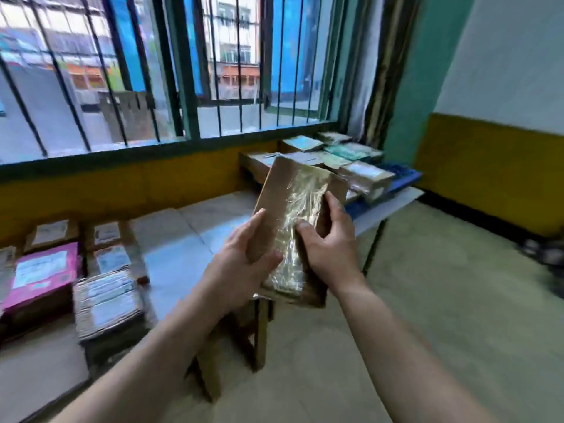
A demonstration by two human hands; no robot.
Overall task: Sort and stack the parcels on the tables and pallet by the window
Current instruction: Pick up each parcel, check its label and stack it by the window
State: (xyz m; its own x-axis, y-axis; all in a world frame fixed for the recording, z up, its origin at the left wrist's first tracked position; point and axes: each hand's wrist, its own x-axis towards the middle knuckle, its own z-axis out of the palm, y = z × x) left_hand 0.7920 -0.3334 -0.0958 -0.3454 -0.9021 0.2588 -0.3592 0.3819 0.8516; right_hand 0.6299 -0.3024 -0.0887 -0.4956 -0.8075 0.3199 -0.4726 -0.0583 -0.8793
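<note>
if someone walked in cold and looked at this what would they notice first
First, the brown cardboard parcel wrapped in shiny clear tape, held up mid-frame by the left hand and the right hand. Behind it runs the big barred window across the back wall. Bottom left, a bright pink parcel stands out among the stacks, and more parcels crowd the corner on the right.

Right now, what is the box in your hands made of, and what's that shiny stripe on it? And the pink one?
The held parcel looks like plain brown cardboard, matte and dull. The shiny stripe seems to be clear plastic packing tape: it glints and wrinkles. Both hands, left hand and right hand, grip it. The pink parcel looks like a smooth plastic mailer with a white label, though blur leaves that unsure.
</note>
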